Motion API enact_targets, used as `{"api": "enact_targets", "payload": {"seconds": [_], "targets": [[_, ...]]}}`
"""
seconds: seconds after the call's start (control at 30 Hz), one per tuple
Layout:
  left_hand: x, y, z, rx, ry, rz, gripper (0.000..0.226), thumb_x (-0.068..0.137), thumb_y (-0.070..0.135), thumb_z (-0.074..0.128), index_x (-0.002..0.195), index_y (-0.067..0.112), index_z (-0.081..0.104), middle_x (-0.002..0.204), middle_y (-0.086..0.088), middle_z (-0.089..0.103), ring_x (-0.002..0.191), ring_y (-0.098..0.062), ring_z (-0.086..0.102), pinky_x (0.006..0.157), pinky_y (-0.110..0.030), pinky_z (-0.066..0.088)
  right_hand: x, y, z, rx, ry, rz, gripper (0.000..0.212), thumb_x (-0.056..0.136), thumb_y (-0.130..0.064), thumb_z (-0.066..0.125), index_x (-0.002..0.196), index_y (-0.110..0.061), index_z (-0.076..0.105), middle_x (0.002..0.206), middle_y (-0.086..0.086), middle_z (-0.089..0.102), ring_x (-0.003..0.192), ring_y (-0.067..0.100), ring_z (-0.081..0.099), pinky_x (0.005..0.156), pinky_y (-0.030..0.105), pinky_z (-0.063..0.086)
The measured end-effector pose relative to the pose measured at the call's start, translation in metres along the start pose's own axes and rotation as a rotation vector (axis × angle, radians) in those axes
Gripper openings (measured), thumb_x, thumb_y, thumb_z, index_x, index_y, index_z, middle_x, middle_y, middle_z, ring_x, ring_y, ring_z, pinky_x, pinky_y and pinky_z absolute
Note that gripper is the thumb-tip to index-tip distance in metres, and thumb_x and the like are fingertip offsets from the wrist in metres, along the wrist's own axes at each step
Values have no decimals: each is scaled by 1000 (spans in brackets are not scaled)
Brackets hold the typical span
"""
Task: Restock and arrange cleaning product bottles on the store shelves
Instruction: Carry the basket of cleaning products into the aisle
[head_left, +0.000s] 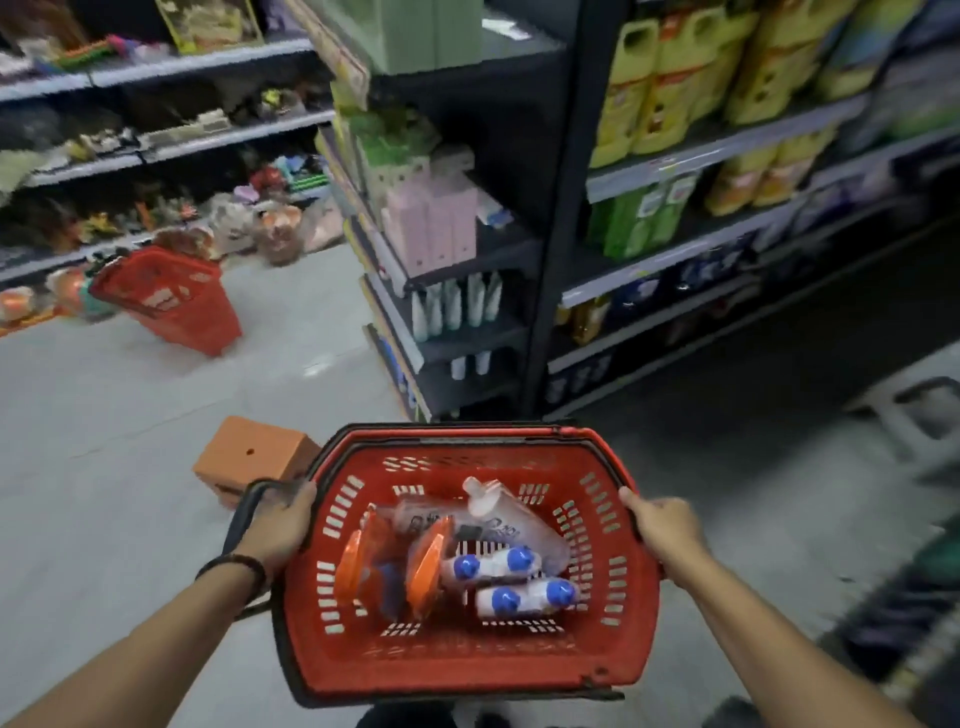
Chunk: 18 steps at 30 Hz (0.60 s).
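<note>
Grey floor (130, 426), dark shelves (675, 270), left hand (283, 525), right hand (662, 527) gripping basket (467, 680)

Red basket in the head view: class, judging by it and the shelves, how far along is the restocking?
Done: yellow jugs already fill an upper shelf. In hand: left hand and right hand grip the red basket by its sides. Left: the blue-capped bottles and orange-lidded packs lie in it, none shelved yet.
</note>
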<state>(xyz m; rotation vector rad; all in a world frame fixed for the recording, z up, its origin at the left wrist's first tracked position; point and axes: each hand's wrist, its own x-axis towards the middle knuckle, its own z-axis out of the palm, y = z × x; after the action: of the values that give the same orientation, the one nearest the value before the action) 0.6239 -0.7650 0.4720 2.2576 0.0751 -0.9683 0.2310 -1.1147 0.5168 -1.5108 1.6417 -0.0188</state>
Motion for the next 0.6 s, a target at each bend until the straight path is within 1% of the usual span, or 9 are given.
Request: {"api": "enact_targets", "payload": {"seconds": [0.07, 0.17, 0.27, 0.3, 0.37, 0.4, 0.43, 0.5, 0.6], "targets": [[25, 62, 34, 82, -80, 88, 103, 82, 94, 40, 122, 5, 72, 120, -15, 79, 102, -33, 78, 103, -52, 60, 8, 3, -29, 29, 85, 61, 60, 85, -69, 70, 63, -14, 79, 68, 9, 78, 70, 34, 76, 71, 50, 66], [13, 170, 84, 186, -210, 175, 92, 94, 85, 39, 115, 3, 74, 114, -19, 80, 96, -34, 78, 100, -49, 61, 10, 14, -65, 152, 226, 199, 54, 88, -61, 76, 69, -11, 80, 67, 12, 78, 65, 35, 77, 55, 44, 65], [33, 246, 140, 208, -300, 215, 103, 72, 99, 50, 113, 8, 78, 100, -14, 84, 89, -35, 82, 96, -53, 64, 25, 33, -95, 203, 342, 298, 60, 86, -63, 78, 63, -8, 79, 55, 10, 73, 52, 33, 74, 47, 44, 62], [30, 271, 160, 223, -333, 209, 100, 72, 99, 54, 111, 10, 78, 95, -13, 84, 86, -36, 83, 92, -54, 65, 33, 39, -106, 226, 375, 325, 61, 86, -63, 79, 61, -7, 78, 54, 10, 72, 52, 34, 74, 46, 43, 61], [24, 320, 199, 251, -388, 226, 86, 86, 87, 57, 110, 7, 76, 91, -14, 84, 82, -36, 83, 83, -49, 68, 48, 47, -132, 273, 434, 380, 62, 86, -62, 81, 58, -6, 76, 57, 11, 72, 59, 34, 73, 48, 35, 54], [26, 341, 221, 252, -396, 248, 85, 88, 85, 59, 112, 5, 75, 92, -14, 84, 82, -35, 83, 80, -47, 68, 58, 52, -145, 297, 460, 400, 62, 86, -61, 81, 57, -6, 74, 59, 12, 72, 62, 34, 73, 49, 33, 51], [22, 361, 244, 264, -403, 260, 92, 82, 89, 62, 116, 5, 75, 95, -13, 84, 84, -35, 83, 81, -49, 68, 68, 59, -158, 332, 478, 423, 61, 86, -59, 82, 56, -6, 73, 60, 13, 73, 63, 35, 73, 51, 33, 49], [29, 400, 298, 307, -410, 249, 106, 69, 96, 65, 118, 3, 75, 101, -13, 83, 85, -35, 82, 88, -53, 66, 92, 71, -187, 391, 499, 471, 59, 86, -56, 82, 60, -3, 74, 68, 17, 75, 68, 37, 72, 57, 38, 52], [31, 450, 371, 410, -441, 334, 94, 81, 89, 56, 114, 3, 76, 106, -15, 81, 87, -35, 81, 92, -50, 65, 137, 92, -228, 412, 535, 492, 58, 86, -57, 81, 71, -1, 78, 83, 22, 77, 83, 41, 73, 77, 47, 59]]}}
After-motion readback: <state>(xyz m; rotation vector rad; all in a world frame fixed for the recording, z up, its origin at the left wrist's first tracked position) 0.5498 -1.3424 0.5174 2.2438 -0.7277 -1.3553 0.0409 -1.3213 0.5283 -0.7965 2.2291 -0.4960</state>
